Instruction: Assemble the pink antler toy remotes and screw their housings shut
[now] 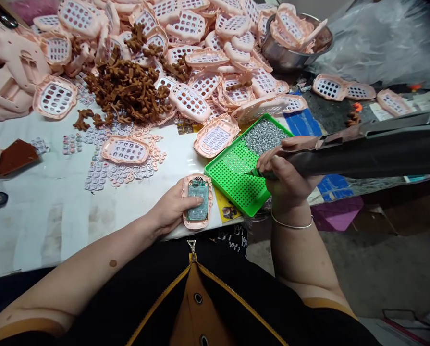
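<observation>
My left hand [171,206] grips a pink plastic shell [196,223] at the table's front edge, its thumb pressed on the green circuit board [197,204] inside. Thin wires show at the board's top end. My right hand [290,175] is wrapped round a dark electric screwdriver [362,149], which reaches in from the right. The driver's tip points left over the green perforated tray [249,211]. Small silver screws [265,137] are heaped in the far part of that tray. I cannot tell whether a screw sits on the tip.
Behind lies a big pile of pink shells [186,26] and a heap of brown plastic pieces [124,91]. Small white keys [96,175] are spread at the left around another shell [126,150]. A metal bowl [290,57] and clear plastic bags [384,43] stand back right.
</observation>
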`<action>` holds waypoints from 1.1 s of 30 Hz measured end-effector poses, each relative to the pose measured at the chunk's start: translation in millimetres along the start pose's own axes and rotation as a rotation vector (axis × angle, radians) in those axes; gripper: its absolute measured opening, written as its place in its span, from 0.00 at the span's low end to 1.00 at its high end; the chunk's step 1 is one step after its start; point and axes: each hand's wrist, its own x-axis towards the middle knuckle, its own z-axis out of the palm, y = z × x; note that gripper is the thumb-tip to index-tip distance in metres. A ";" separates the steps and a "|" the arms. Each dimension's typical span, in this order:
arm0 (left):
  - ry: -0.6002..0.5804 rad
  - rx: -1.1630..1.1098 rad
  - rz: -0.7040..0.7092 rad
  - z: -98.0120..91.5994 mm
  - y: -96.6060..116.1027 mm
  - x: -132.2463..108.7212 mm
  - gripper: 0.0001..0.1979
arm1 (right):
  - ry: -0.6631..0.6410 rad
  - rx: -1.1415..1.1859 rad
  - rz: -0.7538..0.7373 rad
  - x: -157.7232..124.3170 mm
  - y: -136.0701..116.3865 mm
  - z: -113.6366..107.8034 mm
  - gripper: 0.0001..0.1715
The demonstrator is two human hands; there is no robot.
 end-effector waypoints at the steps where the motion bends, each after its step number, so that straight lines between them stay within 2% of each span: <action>1: 0.003 -0.001 0.002 0.5 0.3 -0.3 0.27 | -0.002 0.022 -0.004 1.0 -1.1 1.5 0.17; 5: 0.042 -0.015 0.008 4.8 2.3 -2.5 0.27 | 0.098 0.118 -0.082 7.3 -13.0 9.3 0.16; 8: 0.063 -0.031 0.024 9.2 4.1 -3.6 0.27 | 0.129 0.198 -0.155 7.4 -33.2 12.6 0.13; 12: 0.058 -0.027 0.036 11.6 4.4 -0.7 0.27 | 0.001 0.376 -0.134 -8.8 -61.6 12.0 0.04; 15: 0.035 -0.022 0.070 10.9 2.8 3.0 0.26 | -0.144 0.500 -0.086 -27.8 -72.2 12.3 0.16; 19: -0.005 -0.009 0.105 10.9 2.3 5.2 0.25 | -0.327 0.537 0.020 -44.2 -75.0 17.3 0.20; 26: -0.052 0.010 0.125 11.9 3.9 6.3 0.23 | -0.309 0.572 0.046 -48.5 -72.3 27.1 0.19; 33: -0.066 -0.006 0.136 11.2 2.5 9.3 0.23 | -0.315 0.614 0.064 -54.3 -66.6 26.9 0.20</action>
